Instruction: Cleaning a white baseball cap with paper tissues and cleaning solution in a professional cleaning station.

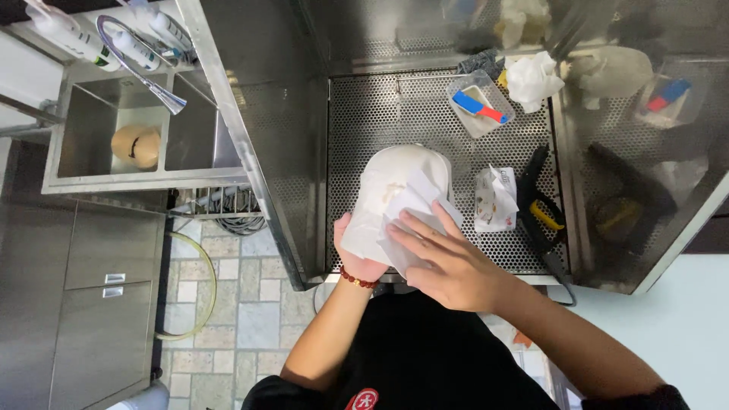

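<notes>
Seen from above, a person is leaning over a perforated steel desk (425, 114), the left hand (357, 254) gripping the lower edge of a white cap (391, 190) from underneath — its brim is pointing toward the person. The right hand (444, 262) is lying open and flat, fingers spread, pressing a white cloth (414, 205) against the cap. Just right of the cap a crumpled wipe packet (495, 199) is lying, with a black-and-yellow tool (541, 212) beside it — farther back, a clear tray (480, 102) is holding a blue-and-red brush (480, 106).
</notes>
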